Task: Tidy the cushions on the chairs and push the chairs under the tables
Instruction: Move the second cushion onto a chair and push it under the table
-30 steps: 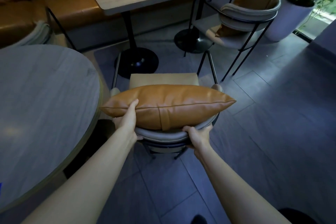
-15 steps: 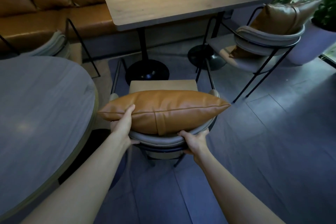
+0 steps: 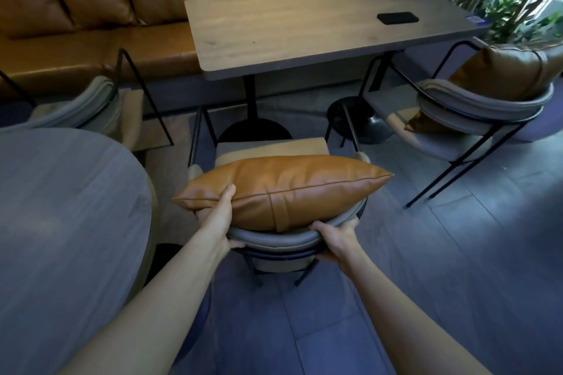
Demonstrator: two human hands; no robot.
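A tan leather cushion [image 3: 289, 189] lies across the curved grey backrest of the chair [image 3: 274, 240] right in front of me. My left hand [image 3: 224, 219] grips the backrest at its left, thumb pressed against the cushion's lower left side. My right hand [image 3: 333, 239] is closed over the backrest's right rim. The chair's beige seat [image 3: 271, 146] points at the rectangular wooden table [image 3: 304, 30], just short of its black pedestal base [image 3: 254, 131]. A second chair [image 3: 475, 109] at the right holds another tan cushion [image 3: 505, 73] upright against its back.
A round grey table [image 3: 61, 222] fills the left. A third chair [image 3: 91, 113] stands behind it by the tan leather bench [image 3: 91, 39]. A black phone [image 3: 397, 18] lies on the rectangular table. Plants [image 3: 518, 9] stand at the far right. Grey tiled floor [image 3: 457, 253] lies to my right.
The chair, with the cushion on its backrest, has moved forward toward the rectangular table. Both hands keep their grip, and my view has tilted up to show more of the table and bench.
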